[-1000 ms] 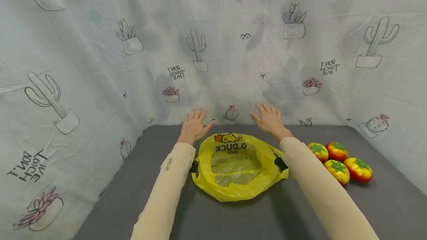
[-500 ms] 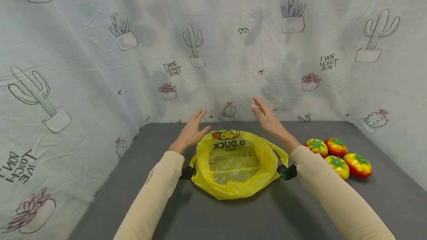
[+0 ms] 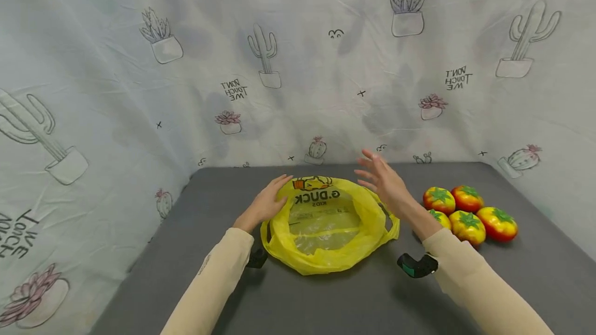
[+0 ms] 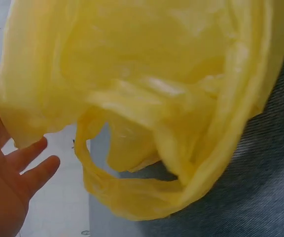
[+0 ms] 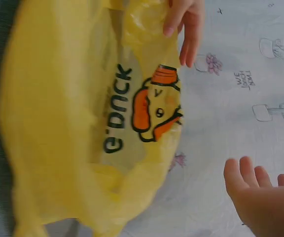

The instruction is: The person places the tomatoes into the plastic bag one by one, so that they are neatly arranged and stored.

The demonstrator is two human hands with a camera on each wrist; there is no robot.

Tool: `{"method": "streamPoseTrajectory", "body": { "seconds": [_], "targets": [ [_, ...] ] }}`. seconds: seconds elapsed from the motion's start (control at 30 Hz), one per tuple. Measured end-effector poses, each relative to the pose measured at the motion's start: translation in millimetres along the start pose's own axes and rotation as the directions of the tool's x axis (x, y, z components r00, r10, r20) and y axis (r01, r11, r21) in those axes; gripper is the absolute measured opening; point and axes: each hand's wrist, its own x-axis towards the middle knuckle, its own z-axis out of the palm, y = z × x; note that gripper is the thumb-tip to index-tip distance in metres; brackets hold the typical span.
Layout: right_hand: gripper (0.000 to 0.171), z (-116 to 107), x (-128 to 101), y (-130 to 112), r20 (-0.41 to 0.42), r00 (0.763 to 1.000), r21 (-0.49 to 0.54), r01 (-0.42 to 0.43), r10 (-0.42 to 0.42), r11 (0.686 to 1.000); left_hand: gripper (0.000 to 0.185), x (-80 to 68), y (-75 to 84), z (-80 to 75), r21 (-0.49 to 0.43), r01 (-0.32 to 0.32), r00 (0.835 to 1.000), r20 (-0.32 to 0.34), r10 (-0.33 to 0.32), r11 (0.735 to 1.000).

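A yellow plastic bag with a duck print and G.DUCK lettering stands on the grey table with its mouth gaping upward. My left hand is at the bag's far left rim, fingers fairly straight. Part of that hand is hidden behind the bag in the left wrist view; in the right wrist view its thumb and fingers lie along the rim. My right hand hovers beyond the bag's right side, fingers spread and holding nothing. A gap separates this hand from the bag in the right wrist view.
Several red-and-yellow, tomato-like fruits with green leaf tops sit together at the right, partly behind the right forearm. A cactus-print curtain hangs behind the table. A black wrist device is under the right sleeve.
My left hand has come down from above the table to the bag's rim. My right hand has turned and shifted right, away from the bag. The bag keeps its place on the table.
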Motion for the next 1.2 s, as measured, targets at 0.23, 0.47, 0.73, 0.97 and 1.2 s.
{"method": "streamPoseTrajectory", "body": {
  "seconds": [0.23,0.47,0.73,0.97,1.2],
  "targets": [
    [0.065,-12,-31,11,0.102,0.992,0.225,-0.096,0.075,0.97,0.057,0.0,-5.4,7.4,-0.031,-0.011,1.0,0.022,0.011,0.999],
    [0.051,-40,-57,20,0.132,0.991,0.444,-0.065,0.007,0.894,0.058,-0.3,-10.2,7.8,-0.065,-0.057,0.997,0.048,0.061,0.996],
    [0.054,-56,-78,25,0.237,0.97,0.704,-0.132,-0.055,0.698,0.059,-2.1,-15.4,4.4,-0.08,-0.094,0.994,0.049,0.099,0.992],
    [0.056,-68,-93,30,0.239,0.97,0.772,-0.16,-0.047,0.615,0.058,-2.3,-19.4,7.9,-0.058,-0.13,0.99,0.04,0.132,0.99],
    [0.059,-93,-110,29,0.211,0.975,0.861,-0.15,-0.073,0.486,0.058,-2.6,-25.9,11.2,-0.08,-0.143,0.99,0.002,0.144,0.986]
  ]
}}
